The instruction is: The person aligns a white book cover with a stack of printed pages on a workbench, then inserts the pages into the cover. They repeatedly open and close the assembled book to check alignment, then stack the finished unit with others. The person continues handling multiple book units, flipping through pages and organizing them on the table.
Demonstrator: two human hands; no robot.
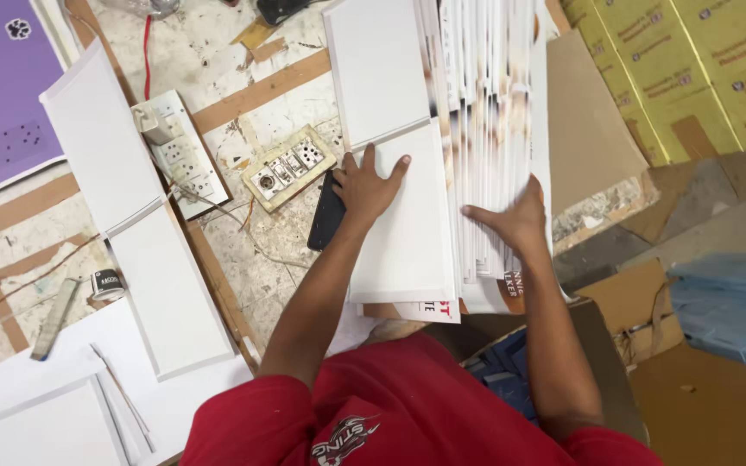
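Hands (371,183) (511,217) press white board (407,233) (stack edge (485,138) alongside).

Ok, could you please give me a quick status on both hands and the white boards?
Left hand flat on top white board. Right hand on fanned stack of sheets. Black phone beside left wrist, nothing blocking.
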